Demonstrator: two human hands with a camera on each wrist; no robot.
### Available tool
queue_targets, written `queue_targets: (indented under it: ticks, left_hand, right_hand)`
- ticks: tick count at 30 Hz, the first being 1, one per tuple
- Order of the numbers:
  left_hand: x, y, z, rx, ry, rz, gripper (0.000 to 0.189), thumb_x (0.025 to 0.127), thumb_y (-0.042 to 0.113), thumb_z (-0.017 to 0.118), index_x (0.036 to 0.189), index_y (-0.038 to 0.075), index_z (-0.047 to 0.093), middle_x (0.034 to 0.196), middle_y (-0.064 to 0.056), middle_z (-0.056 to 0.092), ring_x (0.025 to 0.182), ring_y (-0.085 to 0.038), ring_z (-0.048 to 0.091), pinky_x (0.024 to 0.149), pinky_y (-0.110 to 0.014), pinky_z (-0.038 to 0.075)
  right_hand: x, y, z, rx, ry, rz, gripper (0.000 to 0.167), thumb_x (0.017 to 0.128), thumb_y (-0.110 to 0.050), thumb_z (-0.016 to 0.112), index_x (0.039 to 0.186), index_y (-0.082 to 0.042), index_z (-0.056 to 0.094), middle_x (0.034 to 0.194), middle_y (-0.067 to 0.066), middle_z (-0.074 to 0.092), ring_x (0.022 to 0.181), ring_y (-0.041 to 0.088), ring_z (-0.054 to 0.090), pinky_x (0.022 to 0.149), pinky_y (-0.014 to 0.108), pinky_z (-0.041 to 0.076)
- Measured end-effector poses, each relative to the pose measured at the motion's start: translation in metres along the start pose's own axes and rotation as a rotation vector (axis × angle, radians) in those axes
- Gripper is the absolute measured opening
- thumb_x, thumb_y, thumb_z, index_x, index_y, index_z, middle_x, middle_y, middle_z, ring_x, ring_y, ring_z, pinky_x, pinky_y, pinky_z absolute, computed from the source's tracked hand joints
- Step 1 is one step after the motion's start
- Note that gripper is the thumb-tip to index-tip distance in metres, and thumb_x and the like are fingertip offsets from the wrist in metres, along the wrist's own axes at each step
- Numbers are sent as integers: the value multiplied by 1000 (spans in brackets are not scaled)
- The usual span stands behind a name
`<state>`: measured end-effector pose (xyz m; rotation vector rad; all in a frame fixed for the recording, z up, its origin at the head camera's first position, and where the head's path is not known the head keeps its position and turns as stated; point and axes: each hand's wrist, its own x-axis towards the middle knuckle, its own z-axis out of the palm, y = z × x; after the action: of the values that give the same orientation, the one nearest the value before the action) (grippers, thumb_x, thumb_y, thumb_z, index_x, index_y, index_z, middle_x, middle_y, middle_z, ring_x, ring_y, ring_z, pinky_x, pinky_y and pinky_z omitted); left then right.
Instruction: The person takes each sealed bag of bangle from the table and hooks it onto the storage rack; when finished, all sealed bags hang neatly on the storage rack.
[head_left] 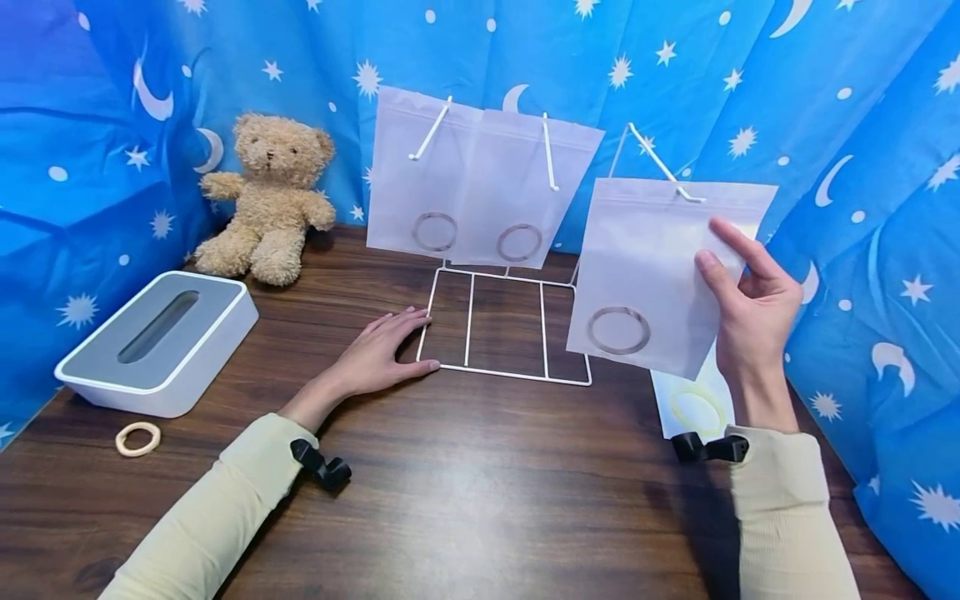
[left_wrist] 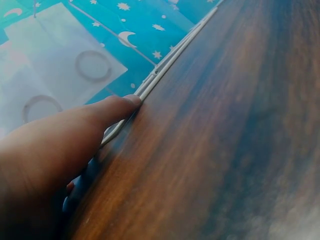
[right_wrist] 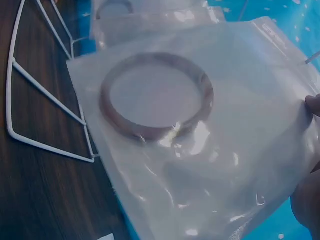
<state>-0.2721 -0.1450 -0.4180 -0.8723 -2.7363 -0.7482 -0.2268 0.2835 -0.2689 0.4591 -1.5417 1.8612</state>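
Observation:
My right hand [head_left: 757, 304] is at the right edge of a translucent white zip bag [head_left: 652, 250], its index finger and thumb apart, tips against the front. A brownish ring [right_wrist: 157, 95] shows inside the bag's lower part. The bag's top edge overlaps the end of a white hook [head_left: 660, 162] on a wire display rack. My left hand [head_left: 382, 350] rests at the left end of the rack's wire base [head_left: 510, 379], fingers spread. Its thumb [left_wrist: 127, 101] lies on the wire. Two similar bags [head_left: 420, 183] [head_left: 525, 192] with rings hang from the other hooks.
A white bag with a yellow ring [head_left: 697, 407] lies on the table beside my right wrist. At the left are a grey-topped tissue box [head_left: 206, 337], a pale ring [head_left: 138, 439] and a teddy bear [head_left: 270, 196]. Blue star-patterned curtains [head_left: 832, 200] enclose the table.

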Motion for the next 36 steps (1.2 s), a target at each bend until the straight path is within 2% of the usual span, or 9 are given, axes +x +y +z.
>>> queue_targets:
  ticks: [9,17,24,27,30,33,36]
  left_hand:
    - [2,1,4,13,-10,-5,82,87,62,61,147,7,45,152,-9,39,143,-26,28,116,-46,17]
    - [5,3,4,15,-24,-7,83,87,63,61,148,9,44,154,-8,37,144,-24,27,117,-45,16]
    - [6,3,2,19,-14,3,83,87,63,61,147,8,44,153,-9,37,144,-24,27,116,-46,16]
    - [6,3,0,22,-11,-1,83,87,63,61,147,8,44,153,-9,38,144,-24,26,117,-45,16]
    - [4,1,-1,23,-9,-13,82,87,62,62,147,8,44,153,-9,38,144,-24,26,117,-45,15]
    - [3,0,-2,23,-11,-19,82,88,61,62,147,7,44,153,-9,38,144,-24,26,117,-45,15]
    - [2,-2,-3,21,-10,-18,81,88,60,62,147,7,44,153,-10,38,144,-25,26,117,-45,15]
  right_hand:
    - [32,20,5,-79,-116,135,49,86,3,72,133,-7,62,140,11,52,117,29,57,83,28,53]
    - [60,34,8,4,-181,213,57,86,11,68,138,-9,57,139,19,49,112,27,61,83,25,54]
    - [71,36,10,-22,-192,247,58,87,9,67,140,-13,56,141,18,47,115,27,60,84,24,53]
    - [72,36,12,-45,-182,213,55,87,9,66,137,-11,58,141,16,48,120,28,55,86,22,50]
    - [66,36,11,-85,-132,166,46,90,6,65,133,-8,62,146,9,46,130,24,47,98,22,43]
    - [53,36,3,-110,-47,143,39,92,-1,65,131,-7,63,150,3,43,137,18,39,108,22,33]
    - [37,38,-9,-116,9,160,39,93,-6,65,132,-7,62,150,1,43,138,14,37,110,20,29]
